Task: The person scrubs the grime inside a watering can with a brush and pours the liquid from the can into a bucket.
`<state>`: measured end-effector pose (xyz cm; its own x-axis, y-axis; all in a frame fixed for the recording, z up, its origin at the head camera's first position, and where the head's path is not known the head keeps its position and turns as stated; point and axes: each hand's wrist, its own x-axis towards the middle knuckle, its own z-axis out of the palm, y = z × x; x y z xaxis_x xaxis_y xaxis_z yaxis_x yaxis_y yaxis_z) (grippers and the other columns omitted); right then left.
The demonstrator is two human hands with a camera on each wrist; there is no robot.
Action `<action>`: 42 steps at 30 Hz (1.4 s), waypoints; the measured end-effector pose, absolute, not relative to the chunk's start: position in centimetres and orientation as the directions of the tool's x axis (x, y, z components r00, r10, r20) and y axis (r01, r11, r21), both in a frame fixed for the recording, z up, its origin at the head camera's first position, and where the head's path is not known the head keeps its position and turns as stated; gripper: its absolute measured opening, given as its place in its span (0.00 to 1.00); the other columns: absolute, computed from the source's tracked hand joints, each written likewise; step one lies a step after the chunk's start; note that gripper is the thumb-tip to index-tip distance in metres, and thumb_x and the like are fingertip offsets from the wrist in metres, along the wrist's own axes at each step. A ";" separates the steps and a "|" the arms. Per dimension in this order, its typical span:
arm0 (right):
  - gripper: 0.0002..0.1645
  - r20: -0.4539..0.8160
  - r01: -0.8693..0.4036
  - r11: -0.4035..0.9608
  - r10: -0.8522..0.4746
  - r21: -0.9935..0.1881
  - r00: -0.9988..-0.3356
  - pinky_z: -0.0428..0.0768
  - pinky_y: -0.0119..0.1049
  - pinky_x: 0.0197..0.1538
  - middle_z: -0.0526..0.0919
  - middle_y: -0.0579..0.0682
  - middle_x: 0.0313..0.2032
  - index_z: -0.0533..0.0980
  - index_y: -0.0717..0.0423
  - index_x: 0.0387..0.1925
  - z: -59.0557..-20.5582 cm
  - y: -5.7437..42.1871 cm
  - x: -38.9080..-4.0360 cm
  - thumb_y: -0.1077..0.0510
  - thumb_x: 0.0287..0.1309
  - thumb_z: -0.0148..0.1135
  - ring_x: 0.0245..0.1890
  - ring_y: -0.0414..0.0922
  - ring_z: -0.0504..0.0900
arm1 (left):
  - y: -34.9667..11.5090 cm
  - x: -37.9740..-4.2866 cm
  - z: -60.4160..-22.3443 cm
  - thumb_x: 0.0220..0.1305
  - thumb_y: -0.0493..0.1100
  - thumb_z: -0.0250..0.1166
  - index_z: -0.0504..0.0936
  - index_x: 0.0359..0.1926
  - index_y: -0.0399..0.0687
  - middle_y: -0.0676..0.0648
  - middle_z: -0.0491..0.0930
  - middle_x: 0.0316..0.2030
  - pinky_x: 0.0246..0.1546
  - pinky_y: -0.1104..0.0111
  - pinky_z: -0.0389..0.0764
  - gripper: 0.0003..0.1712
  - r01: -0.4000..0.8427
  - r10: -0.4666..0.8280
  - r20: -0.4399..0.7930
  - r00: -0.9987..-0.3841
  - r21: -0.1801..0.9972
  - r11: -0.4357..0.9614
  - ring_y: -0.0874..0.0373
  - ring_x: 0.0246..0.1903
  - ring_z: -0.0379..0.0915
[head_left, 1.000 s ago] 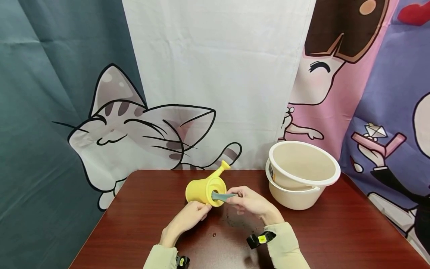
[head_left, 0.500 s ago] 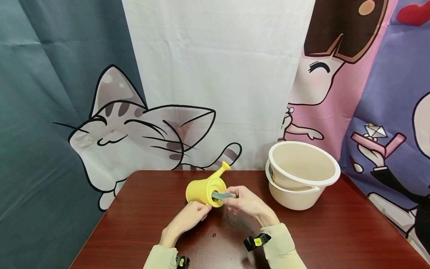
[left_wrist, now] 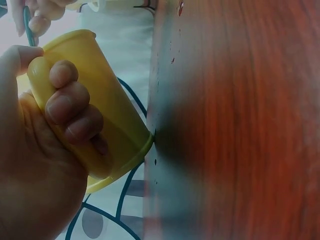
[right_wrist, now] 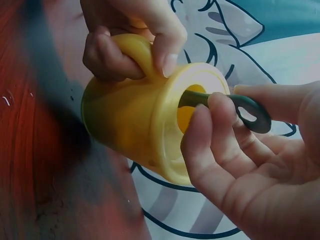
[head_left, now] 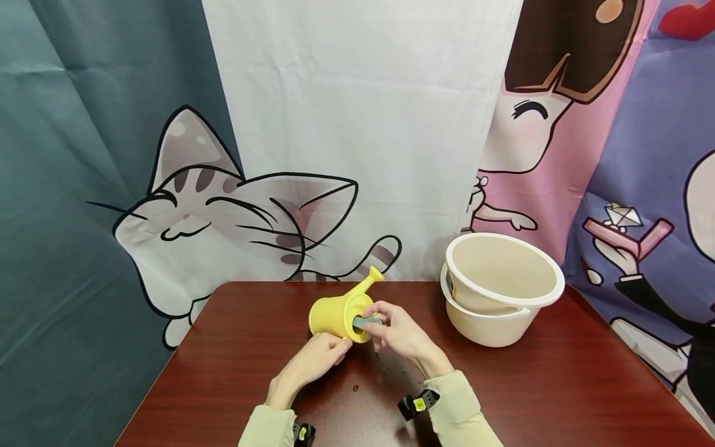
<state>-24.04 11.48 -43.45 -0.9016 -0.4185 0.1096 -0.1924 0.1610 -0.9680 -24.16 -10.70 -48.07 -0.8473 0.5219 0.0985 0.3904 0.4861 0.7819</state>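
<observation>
A yellow watering can point(head_left: 329, 315) is tilted over on its side above the table, its mouth facing right and its spout pointing up and back. My left hand point(head_left: 317, 360) grips the can's handle point(right_wrist: 135, 47), the fingers curled through the loop in the left wrist view. My right hand point(head_left: 401, 335) pinches a grey-green tool handle point(right_wrist: 252, 114) with an oval hole near its end. The tool's other end is inside the can's opening point(right_wrist: 186, 117) and hidden, so I cannot tell what kind of tool it is. My right fingertips are close to the can's rim.
Two cream basins point(head_left: 491, 332), one set inside the other at a slant, stand at the back right of the dark red-brown table point(head_left: 234, 379). Water drops point(head_left: 355, 388) dot the tabletop in front of the can. A printed cloth point(head_left: 363, 124) hangs behind the table.
My right hand has moved left toward the watering can, pushing the grey-green tool deeper into its opening. My left hand and the can have stayed nearly still.
</observation>
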 end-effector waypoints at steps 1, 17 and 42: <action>0.10 0.108 -0.190 0.158 -0.420 -0.969 -0.901 0.77 0.39 0.28 0.79 0.61 0.26 0.73 0.65 0.45 -43.4 11.5 -24.0 0.65 0.63 0.60 0.19 0.47 0.77 | -10.7 -24.1 -48.1 0.74 0.54 0.51 0.66 0.11 0.52 0.60 0.59 0.09 0.16 0.72 0.58 0.31 0.392 0.523 0.099 -0.847 0.781 0.486 0.66 0.12 0.52; 0.07 0.084 -0.191 0.157 -0.519 -0.969 -0.851 0.81 0.53 0.40 0.82 0.62 0.32 0.75 0.67 0.40 -41.5 12.8 -23.2 0.65 0.64 0.61 0.31 0.60 0.84 | -10.9 -24.0 -48.5 0.74 0.50 0.52 0.68 0.12 0.50 0.59 0.60 0.10 0.16 0.72 0.59 0.29 0.406 0.512 0.124 -0.850 0.774 0.486 0.67 0.12 0.54; 0.08 0.568 -0.675 0.581 -0.395 -0.455 -0.722 0.75 0.31 0.32 0.80 0.38 0.26 0.78 0.50 0.31 -44.1 11.3 -24.1 0.59 0.55 0.72 0.26 0.34 0.74 | -10.5 -23.9 -47.8 0.73 0.53 0.52 0.65 0.11 0.55 0.62 0.58 0.09 0.16 0.73 0.58 0.30 0.412 0.507 0.116 -0.854 0.747 0.523 0.67 0.12 0.52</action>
